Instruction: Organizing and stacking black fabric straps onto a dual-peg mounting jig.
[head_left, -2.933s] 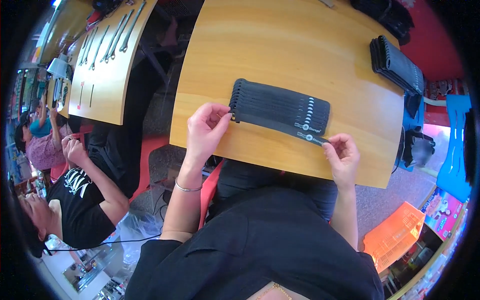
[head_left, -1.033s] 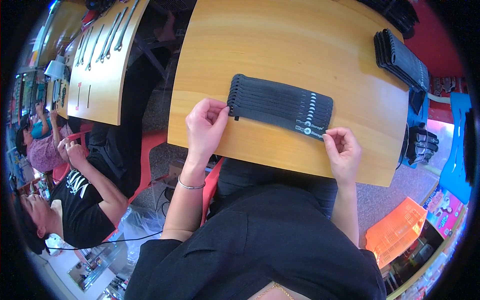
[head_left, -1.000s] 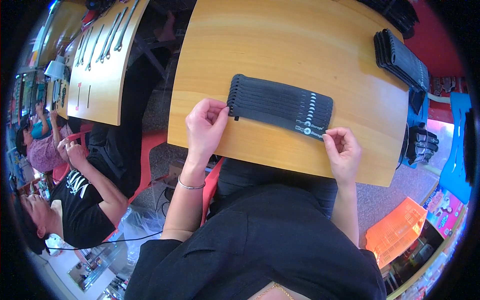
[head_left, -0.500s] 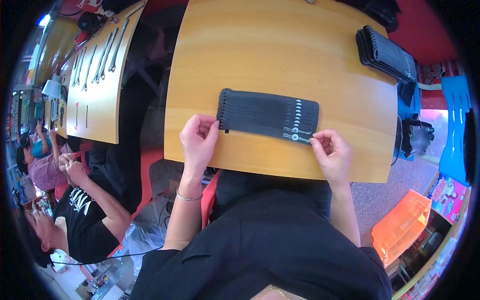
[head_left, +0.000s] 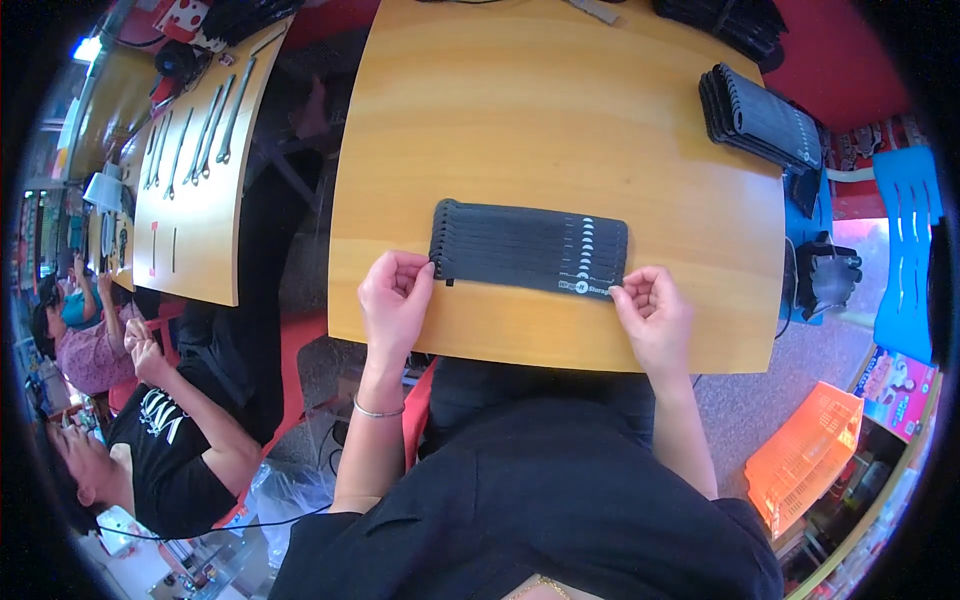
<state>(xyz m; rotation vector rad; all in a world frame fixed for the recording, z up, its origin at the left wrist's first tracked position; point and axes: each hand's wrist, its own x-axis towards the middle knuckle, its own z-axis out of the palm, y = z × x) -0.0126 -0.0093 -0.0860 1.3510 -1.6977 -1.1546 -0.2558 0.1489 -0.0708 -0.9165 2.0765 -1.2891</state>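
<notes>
A row of overlapping black straps with looped left ends and white printed marks near the right ends lies on the table in front of me. My left hand pinches the front strap at its looped left end, where a small black tab sticks out below. At the strap's right corner, the thumb and forefinger of my right hand are closed on the edge. The front strap lies against the others, covering most of the one behind it.
Stacked black straps sit at the table's far right, with dark bundles behind. An orange basket stands low at right. At left, a person sits beside another table holding several dark strips.
The front strap has moved back onto the row, so only one printed label shows fully instead of two. Both hands keep their pinch at its ends. The view has shifted slightly.
</notes>
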